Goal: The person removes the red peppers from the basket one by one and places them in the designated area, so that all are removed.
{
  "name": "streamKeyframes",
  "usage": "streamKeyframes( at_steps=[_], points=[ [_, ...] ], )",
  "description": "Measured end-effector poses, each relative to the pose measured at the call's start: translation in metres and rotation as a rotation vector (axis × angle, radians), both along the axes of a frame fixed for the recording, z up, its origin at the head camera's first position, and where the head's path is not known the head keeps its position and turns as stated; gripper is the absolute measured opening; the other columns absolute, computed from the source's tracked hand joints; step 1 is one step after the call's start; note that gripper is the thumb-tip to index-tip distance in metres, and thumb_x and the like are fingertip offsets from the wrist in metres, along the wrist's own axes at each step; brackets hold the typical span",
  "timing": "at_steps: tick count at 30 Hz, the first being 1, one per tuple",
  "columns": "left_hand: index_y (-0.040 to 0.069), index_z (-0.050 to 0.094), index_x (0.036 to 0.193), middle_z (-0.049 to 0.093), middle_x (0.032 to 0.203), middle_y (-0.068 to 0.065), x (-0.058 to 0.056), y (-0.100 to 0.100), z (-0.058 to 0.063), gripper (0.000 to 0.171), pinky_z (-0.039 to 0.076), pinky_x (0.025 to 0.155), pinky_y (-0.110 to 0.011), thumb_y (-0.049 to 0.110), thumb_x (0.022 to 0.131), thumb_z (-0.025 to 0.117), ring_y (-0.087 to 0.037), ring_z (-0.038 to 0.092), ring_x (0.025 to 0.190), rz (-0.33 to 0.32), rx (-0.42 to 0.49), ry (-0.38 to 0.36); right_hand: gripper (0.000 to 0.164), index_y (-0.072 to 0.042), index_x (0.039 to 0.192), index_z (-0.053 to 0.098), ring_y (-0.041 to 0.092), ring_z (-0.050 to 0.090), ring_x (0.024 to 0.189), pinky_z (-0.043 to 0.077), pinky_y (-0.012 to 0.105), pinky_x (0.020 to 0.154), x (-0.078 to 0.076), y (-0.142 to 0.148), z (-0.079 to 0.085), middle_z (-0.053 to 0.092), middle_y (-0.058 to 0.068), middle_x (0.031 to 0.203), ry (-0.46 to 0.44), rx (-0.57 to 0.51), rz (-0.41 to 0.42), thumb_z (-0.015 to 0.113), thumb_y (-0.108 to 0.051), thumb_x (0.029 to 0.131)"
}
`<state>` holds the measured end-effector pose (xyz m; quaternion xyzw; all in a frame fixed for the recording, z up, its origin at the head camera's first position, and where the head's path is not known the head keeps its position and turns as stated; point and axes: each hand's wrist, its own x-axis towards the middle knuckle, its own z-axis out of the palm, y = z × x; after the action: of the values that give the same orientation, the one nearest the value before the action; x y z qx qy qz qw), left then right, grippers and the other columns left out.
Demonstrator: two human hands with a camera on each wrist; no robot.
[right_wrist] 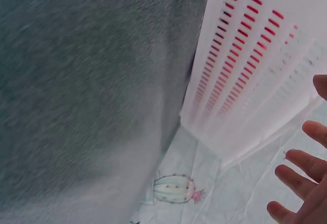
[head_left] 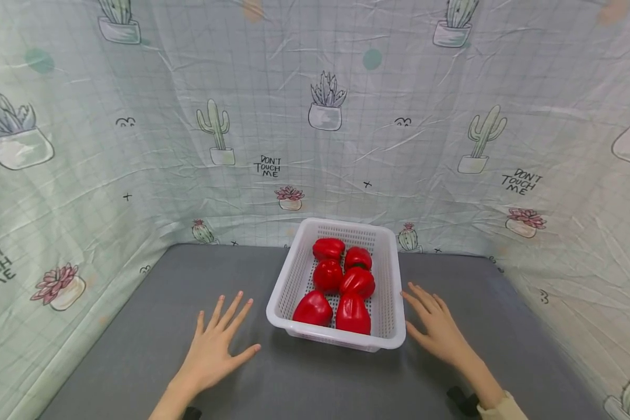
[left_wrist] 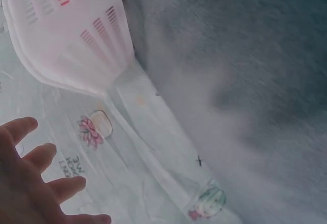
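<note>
A white perforated plastic basket point(head_left: 391, 280) stands on the grey table, with several red bell peppers point(head_left: 328, 275) lying inside it. My left hand point(head_left: 210, 353) hovers left of the basket, fingers straight and spread, thumb pointing toward the basket's near left corner. Nothing is in it. On the other side, my right hand point(head_left: 437, 326) is held with fingers extended, its fingertips close to the basket's right rim. Each wrist view shows spread fingers beside the basket: the left hand point(left_wrist: 30, 183) at lower left, the right hand point(right_wrist: 306, 178) at lower right. Red shows through the basket's slots.
A grey table point(head_left: 136, 326) spreads around the basket. Behind it and along both sides hangs a pale cloth point(head_left: 367, 192) printed with cacti and lettering, meeting the table's far edge just behind the basket. A dark strap point(head_left: 462, 401) sits by the right wrist.
</note>
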<state>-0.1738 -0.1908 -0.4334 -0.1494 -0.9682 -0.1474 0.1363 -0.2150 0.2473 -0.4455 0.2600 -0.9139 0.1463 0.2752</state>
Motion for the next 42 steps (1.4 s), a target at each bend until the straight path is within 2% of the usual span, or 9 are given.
streamKeyframes(
  at_steps=[5,10,16,23,28,42],
  points=[
    [0.037,0.016,0.141,0.012,0.151,0.009,-0.003,0.010,0.000,0.080,0.009,0.101,-0.063,0.063,0.075,0.053,-0.029,0.006,0.139,-0.027,0.008,0.036,0.057,-0.009,0.121,0.053,0.036,0.045,0.117,0.030,0.058,0.091,0.000,-0.007,0.005,0.048,0.017,0.129,0.014,-0.007,0.054,0.068,-0.001,0.067],
    [0.034,0.020,0.141,0.019,0.150,0.003,-0.009,0.021,0.003,0.080,0.010,0.100,-0.064,0.061,0.075,0.055,-0.029,0.008,0.139,-0.060,0.011,0.080,0.056,-0.010,0.120,0.054,0.034,0.045,0.117,0.030,0.058,0.092,-0.001,-0.011,0.014,0.049,0.016,0.129,0.020,0.015,0.056,0.067,-0.001,0.066],
    [0.030,0.023,0.141,0.017,0.150,0.004,-0.016,0.033,0.009,0.079,0.009,0.102,-0.063,0.058,0.075,0.057,-0.030,0.010,0.139,-0.087,-0.009,0.066,0.052,-0.011,0.118,0.056,0.031,0.045,0.117,0.029,0.056,0.093,-0.002,-0.017,0.022,0.049,0.014,0.128,0.027,0.022,0.068,0.069,-0.007,0.068],
    [0.027,0.028,0.140,0.019,0.150,0.002,-0.027,0.045,0.013,0.078,0.009,0.101,-0.064,0.055,0.075,0.058,-0.031,0.012,0.138,-0.105,-0.013,0.089,0.053,-0.011,0.119,0.056,0.027,0.044,0.117,0.030,0.056,0.094,-0.006,-0.026,0.030,0.049,0.013,0.128,-0.001,0.038,0.084,0.071,-0.011,0.068],
    [0.028,0.027,0.140,0.017,0.150,0.002,-0.034,0.053,0.015,0.074,0.009,0.103,-0.063,0.055,0.077,0.054,-0.030,0.013,0.138,-0.118,-0.023,0.079,0.055,-0.012,0.119,0.055,0.026,0.045,0.116,0.031,0.056,0.095,-0.011,-0.033,0.033,0.050,0.011,0.128,-0.018,0.072,0.099,0.073,-0.015,0.068],
    [0.027,0.027,0.140,0.016,0.151,-0.002,-0.053,0.063,0.007,0.072,0.012,0.102,-0.063,0.055,0.078,0.053,-0.033,0.018,0.136,-0.125,-0.014,0.067,0.057,-0.018,0.122,0.053,0.023,0.044,0.118,0.032,0.056,0.096,-0.020,-0.056,0.032,0.049,0.008,0.130,-0.087,0.090,0.148,0.074,-0.021,0.069]
  ],
)
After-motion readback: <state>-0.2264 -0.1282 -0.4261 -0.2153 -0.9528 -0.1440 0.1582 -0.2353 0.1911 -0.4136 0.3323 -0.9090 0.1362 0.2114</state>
